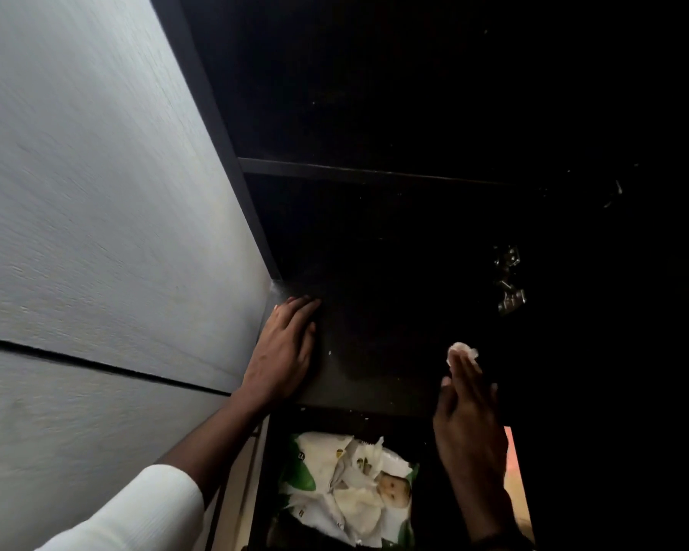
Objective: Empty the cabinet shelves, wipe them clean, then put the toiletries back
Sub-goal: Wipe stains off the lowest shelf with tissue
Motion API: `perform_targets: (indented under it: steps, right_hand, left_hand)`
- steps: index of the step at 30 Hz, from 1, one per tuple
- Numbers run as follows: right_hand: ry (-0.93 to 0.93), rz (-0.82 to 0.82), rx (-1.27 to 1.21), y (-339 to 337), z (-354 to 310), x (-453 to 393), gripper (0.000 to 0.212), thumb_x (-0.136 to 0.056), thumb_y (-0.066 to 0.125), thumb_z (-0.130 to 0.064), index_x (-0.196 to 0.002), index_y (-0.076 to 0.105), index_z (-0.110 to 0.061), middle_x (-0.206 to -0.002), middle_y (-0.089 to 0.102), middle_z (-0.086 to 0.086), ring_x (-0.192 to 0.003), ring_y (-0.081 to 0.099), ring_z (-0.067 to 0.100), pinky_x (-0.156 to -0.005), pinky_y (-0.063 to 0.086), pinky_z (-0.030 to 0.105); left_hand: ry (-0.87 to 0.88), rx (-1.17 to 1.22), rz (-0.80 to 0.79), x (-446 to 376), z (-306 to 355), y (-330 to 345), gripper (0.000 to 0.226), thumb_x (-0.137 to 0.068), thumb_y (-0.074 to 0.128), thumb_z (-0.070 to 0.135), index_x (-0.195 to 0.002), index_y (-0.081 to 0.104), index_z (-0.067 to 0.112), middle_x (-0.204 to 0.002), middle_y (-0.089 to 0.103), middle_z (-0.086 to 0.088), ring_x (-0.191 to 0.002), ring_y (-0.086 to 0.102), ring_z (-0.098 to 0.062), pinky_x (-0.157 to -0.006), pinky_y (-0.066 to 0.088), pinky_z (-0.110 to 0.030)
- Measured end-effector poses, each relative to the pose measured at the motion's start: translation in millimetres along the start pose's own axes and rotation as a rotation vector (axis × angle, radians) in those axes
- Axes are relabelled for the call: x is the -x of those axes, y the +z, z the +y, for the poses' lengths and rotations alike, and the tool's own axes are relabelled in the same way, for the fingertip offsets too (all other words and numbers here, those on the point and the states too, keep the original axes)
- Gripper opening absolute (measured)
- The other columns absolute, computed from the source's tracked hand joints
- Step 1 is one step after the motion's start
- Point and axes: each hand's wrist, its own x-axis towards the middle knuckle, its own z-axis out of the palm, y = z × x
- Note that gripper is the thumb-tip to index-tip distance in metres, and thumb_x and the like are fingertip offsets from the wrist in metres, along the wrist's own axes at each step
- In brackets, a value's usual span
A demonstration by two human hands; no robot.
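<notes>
i have my left hand (285,344) lying flat with straight fingers on the near left corner of the dark cabinet shelf (374,375), bracing, while my right hand (468,415) reaches in at the right with fingers out straight and a small white wipe (461,351) under its fingertips. the interior is so dark i could miss dusty patches at the far side, and the thin wipe could slip from under those flat fingers. the open wipes pack (349,487) sits 1 level below, where knocked grit might fall on it.
</notes>
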Motion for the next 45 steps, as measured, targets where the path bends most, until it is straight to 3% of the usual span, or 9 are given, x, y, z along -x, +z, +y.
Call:
perform_targets:
  steps: [3,7,11,17,20,24,31,39,45]
  right_hand:
    - [0.075,-0.026,-0.072,22.0,-54.7,21.7,0.053,-0.101,0.034,-0.04,-0.151,0.033,-0.021,-0.157,0.031,-0.002,-0.147,0.019,0.019,-0.119,0.019,0.035]
    - [-0.285,-0.166,-0.227,65.0,-156.5,64.7,0.055,-0.093,0.041,-0.022,-0.147,0.041,-0.012,-0.155,0.034,-0.001,-0.146,0.028,0.019,-0.119,0.017,0.035]
    - [-0.533,-0.129,-0.117,55.1,-152.1,42.2,0.048,-0.094,0.041,-0.023,-0.14,0.053,-0.016,-0.145,0.05,-0.003,-0.134,0.047,0.013,-0.116,0.027,0.039]
    - [-0.03,-0.034,-0.083,29.8,-71.8,10.6,0.044,-0.104,0.034,-0.026,-0.146,0.044,-0.019,-0.153,0.038,-0.004,-0.144,0.023,0.011,-0.121,0.02,0.037]
    - [-0.258,-0.047,-0.126,57.6,-130.6,49.5,0.046,-0.096,0.037,-0.016,-0.138,0.053,-0.006,-0.147,0.048,0.008,-0.138,0.042,0.026,-0.115,0.026,0.041]
    - [-0.52,-0.175,-0.09,38.1,-115.3,66.1,0.047,-0.094,0.038,-0.018,-0.139,0.054,-0.016,-0.146,0.049,-0.002,-0.137,0.045,0.016,-0.115,0.024,0.039]
    - [0.051,0.008,-0.034,-9.8,3.5,42.0,0.057,-0.102,0.015,-0.04,-0.143,0.046,-0.015,-0.149,0.046,0.001,-0.142,0.035,0.017,-0.117,0.028,0.034]
    - [-0.447,-0.156,-0.073,25.3,-91.5,74.9,0.049,-0.097,0.032,-0.019,-0.144,0.044,-0.019,-0.15,0.042,-0.004,-0.141,0.037,0.013,-0.116,0.02,0.038]
    - [-0.076,-0.004,0.006,-9.6,18.5,50.0,0.048,-0.103,0.025,-0.033,-0.146,0.041,-0.019,-0.151,0.041,-0.005,-0.143,0.031,0.011,-0.119,0.024,0.036]
  left_hand:
    - [-0.053,0.014,0.008,12.0,-6.9,-1.8,0.051,-0.1,0.028,0.038,-0.145,0.045,0.021,-0.15,0.04,0.0,-0.144,0.029,-0.017,-0.118,0.028,-0.044]
    - [-0.078,0.063,0.058,26.2,-19.6,-7.4,0.045,-0.099,0.037,0.027,-0.141,0.051,0.018,-0.147,0.044,-0.002,-0.14,0.037,-0.02,-0.114,0.033,-0.047]
    - [-0.149,0.093,0.102,31.3,-27.8,-21.2,0.046,-0.099,0.036,0.035,-0.14,0.051,0.02,-0.145,0.047,-0.001,-0.137,0.041,-0.019,-0.112,0.037,-0.046]
    - [-0.115,0.099,0.08,34.1,-20.4,-19.4,0.047,-0.1,0.035,0.034,-0.142,0.048,0.019,-0.146,0.045,-0.002,-0.138,0.039,-0.018,-0.114,0.035,-0.043]
    - [-0.095,0.1,0.079,35.2,-13.0,-10.6,0.045,-0.1,0.037,0.03,-0.141,0.049,0.018,-0.146,0.046,-0.002,-0.139,0.038,-0.017,-0.115,0.034,-0.041]
    - [-0.027,0.049,0.048,38.7,-4.6,-0.9,0.046,-0.099,0.037,0.032,-0.141,0.051,0.018,-0.147,0.046,-0.003,-0.139,0.038,-0.018,-0.119,0.027,-0.039]
    - [-0.012,0.068,-0.003,50.8,21.8,17.4,0.043,-0.102,0.039,0.029,-0.144,0.045,0.023,-0.151,0.04,0.003,-0.143,0.029,-0.013,-0.117,0.031,-0.044]
    - [0.016,0.037,-0.015,51.9,20.6,12.6,0.044,-0.101,0.04,0.03,-0.144,0.046,0.022,-0.151,0.04,0.001,-0.142,0.025,-0.008,-0.118,0.029,-0.044]
    - [-0.005,0.048,0.008,51.3,12.0,0.0,0.051,-0.099,0.031,0.04,-0.146,0.042,0.024,-0.152,0.038,0.003,-0.144,0.025,-0.01,-0.12,0.026,-0.04]
